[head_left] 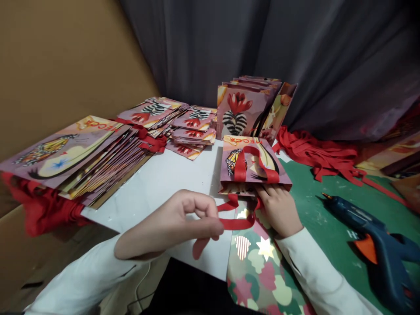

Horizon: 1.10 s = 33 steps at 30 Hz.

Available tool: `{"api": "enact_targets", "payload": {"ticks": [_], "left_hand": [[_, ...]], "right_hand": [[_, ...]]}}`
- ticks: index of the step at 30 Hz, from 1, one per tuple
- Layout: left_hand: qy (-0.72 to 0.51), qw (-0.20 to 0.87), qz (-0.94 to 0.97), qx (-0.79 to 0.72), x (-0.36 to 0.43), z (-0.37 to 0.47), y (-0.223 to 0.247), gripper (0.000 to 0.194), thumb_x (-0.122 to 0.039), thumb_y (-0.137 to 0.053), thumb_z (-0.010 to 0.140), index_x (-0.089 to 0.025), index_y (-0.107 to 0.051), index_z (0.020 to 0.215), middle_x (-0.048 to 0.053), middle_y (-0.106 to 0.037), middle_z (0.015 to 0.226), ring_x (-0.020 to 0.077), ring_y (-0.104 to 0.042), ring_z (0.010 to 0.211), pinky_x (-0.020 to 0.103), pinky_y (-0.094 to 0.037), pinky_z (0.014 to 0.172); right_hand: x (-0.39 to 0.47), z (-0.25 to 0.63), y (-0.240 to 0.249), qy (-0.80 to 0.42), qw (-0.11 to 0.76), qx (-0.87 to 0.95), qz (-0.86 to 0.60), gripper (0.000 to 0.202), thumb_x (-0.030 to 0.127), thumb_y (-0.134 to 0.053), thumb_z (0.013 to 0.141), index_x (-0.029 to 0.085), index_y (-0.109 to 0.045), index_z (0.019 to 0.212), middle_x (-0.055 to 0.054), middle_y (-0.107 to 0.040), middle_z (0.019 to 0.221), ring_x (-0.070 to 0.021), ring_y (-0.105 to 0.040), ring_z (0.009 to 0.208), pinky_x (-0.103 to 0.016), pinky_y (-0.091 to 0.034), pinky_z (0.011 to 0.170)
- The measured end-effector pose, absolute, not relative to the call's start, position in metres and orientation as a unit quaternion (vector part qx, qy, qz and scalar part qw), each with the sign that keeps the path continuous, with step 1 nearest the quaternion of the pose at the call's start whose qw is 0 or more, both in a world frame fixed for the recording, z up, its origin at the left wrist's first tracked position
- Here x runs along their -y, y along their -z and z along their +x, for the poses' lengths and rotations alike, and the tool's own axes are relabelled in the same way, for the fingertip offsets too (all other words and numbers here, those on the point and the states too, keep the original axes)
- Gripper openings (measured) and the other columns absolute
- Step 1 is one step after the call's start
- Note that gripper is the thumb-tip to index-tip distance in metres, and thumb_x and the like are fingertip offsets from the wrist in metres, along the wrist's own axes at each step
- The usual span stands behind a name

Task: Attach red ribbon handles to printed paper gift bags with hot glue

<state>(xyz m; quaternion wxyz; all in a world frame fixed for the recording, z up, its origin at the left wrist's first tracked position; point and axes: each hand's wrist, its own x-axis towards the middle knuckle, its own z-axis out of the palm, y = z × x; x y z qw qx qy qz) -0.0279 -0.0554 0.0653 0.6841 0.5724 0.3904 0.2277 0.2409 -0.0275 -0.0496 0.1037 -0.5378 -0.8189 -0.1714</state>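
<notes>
One red ribbon [236, 223] in left hand [170, 227] grip, beside gift bag [252, 168].

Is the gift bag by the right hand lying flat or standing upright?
Lying flat: the gift bag rests folded on the table, red handle on its upper face, unlike the upright bags behind.

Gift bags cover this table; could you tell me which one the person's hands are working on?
The butterfly gift bag lying alone at centre, red handle up; the others sit in stacks.
</notes>
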Motion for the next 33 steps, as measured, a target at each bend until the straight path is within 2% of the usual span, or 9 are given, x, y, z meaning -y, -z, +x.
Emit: {"api": "enact_targets", "payload": {"ticks": [4, 9, 13, 16, 19, 21, 25, 29, 33], "left_hand": [[-0.265, 0.616, 0.588, -0.452, 0.077, -0.072, -0.057, 0.028, -0.037, -0.069, 0.084, -0.017, -0.06, 0.067, -0.003, -0.06, 0.059, 0.0057, -0.05, 0.046, 0.02, -0.04, 0.055], [-0.312, 0.558, 0.595, -0.486, 0.121, -0.123, -0.036, 0.042, -0.052, -0.05, 0.095, -0.019, -0.052, 0.07, -0.001, -0.053, 0.065, 0.0122, -0.052, 0.064, 0.024, -0.041, 0.062], [-0.277, 0.501, 0.656, -0.492, 0.143, -0.135, -0.036, 0.052, -0.051, -0.036, 0.1, -0.019, -0.049, 0.061, 0.0, -0.05, 0.059, 0.0126, -0.045, 0.058, 0.027, -0.038, 0.061], [-0.203, 0.473, 0.754, -0.409, 0.143, -0.134, -0.043, 0.053, -0.052, -0.048, 0.095, -0.021, -0.057, 0.053, 0.002, -0.058, 0.053, 0.014, -0.052, 0.06, 0.03, -0.042, 0.074], [-0.082, 0.456, 0.804, -0.373, 0.139, -0.133, -0.047, 0.022, -0.051, -0.07, 0.082, -0.03, -0.076, 0.079, 0.002, -0.075, 0.089, 0.0178, -0.065, 0.086, 0.033, -0.038, 0.104], [-0.04, 0.428, 0.81, -0.4, 0.137, -0.13, -0.046, 0.024, -0.047, -0.068, 0.085, -0.035, -0.075, 0.104, 0.001, -0.075, 0.107, 0.0175, -0.065, 0.1, 0.036, -0.022, 0.118], [-0.164, 0.425, 0.759, -0.466, 0.136, -0.115, -0.042, 0.047, -0.056, -0.034, 0.099, -0.033, -0.074, 0.109, 0.0, -0.077, 0.09, 0.0178, -0.067, 0.095, 0.041, -0.016, 0.122], [-0.332, 0.496, 0.605, -0.527, 0.128, -0.084, -0.038, 0.054, -0.055, -0.03, 0.1, -0.032, -0.04, 0.149, 0.003, -0.055, 0.144, 0.0227, -0.039, 0.14, 0.047, -0.02, 0.121], [-0.41, 0.577, 0.533, -0.464, 0.114, -0.051, -0.027, 0.058, -0.054, -0.022, 0.101, -0.025, -0.039, 0.149, 0.007, -0.047, 0.15, 0.0247, -0.042, 0.14, 0.047, -0.036, 0.116]], "right_hand": [[0.026, 0.245, 0.051, 0.176, 0.109, 0.826, -0.523, 0.038, 0.012, -0.053, 0.086, 0.012, -0.067, 0.12, -0.014, -0.069, 0.11, -0.0261, -0.058, 0.093, -0.035, -0.04, 0.078], [0.024, 0.247, 0.053, 0.184, 0.1, 0.832, -0.514, 0.038, 0.017, -0.054, 0.086, 0.01, -0.066, 0.122, -0.017, -0.069, 0.107, -0.0292, -0.057, 0.097, -0.036, -0.042, 0.078], [0.025, 0.246, 0.053, 0.181, 0.089, 0.831, -0.519, 0.038, 0.017, -0.052, 0.086, 0.01, -0.065, 0.121, -0.017, -0.068, 0.111, -0.0296, -0.057, 0.097, -0.037, -0.042, 0.078], [0.026, 0.245, 0.053, 0.182, 0.083, 0.828, -0.524, 0.036, 0.018, -0.051, 0.087, 0.009, -0.066, 0.119, -0.017, -0.069, 0.107, -0.0297, -0.058, 0.096, -0.037, -0.042, 0.077], [0.026, 0.244, 0.051, 0.176, 0.087, 0.826, -0.529, 0.036, 0.017, -0.05, 0.088, 0.009, -0.066, 0.12, -0.017, -0.069, 0.108, -0.0289, -0.059, 0.096, -0.037, -0.044, 0.079], [0.025, 0.242, 0.05, 0.168, 0.089, 0.825, -0.532, 0.039, 0.014, -0.051, 0.087, 0.01, -0.065, 0.123, -0.017, -0.068, 0.112, -0.0285, -0.06, 0.098, -0.037, -0.046, 0.081], [0.023, 0.248, 0.054, 0.122, 0.041, 0.83, -0.543, 0.045, 0.011, -0.053, 0.083, 0.009, -0.062, 0.127, -0.019, -0.069, 0.109, -0.0292, -0.065, 0.095, -0.039, -0.051, 0.08], [0.044, 0.262, 0.043, 0.017, 0.038, 0.877, -0.478, 0.062, 0.006, -0.048, 0.079, 0.005, -0.048, 0.141, -0.022, -0.061, 0.131, -0.029, -0.059, 0.12, -0.04, -0.052, 0.095], [0.1, 0.218, -0.004, -0.042, 0.119, 0.875, -0.468, 0.059, 0.012, -0.04, 0.09, 0.015, -0.038, 0.149, -0.016, -0.05, 0.147, -0.0253, -0.052, 0.132, -0.043, -0.049, 0.105]]}}
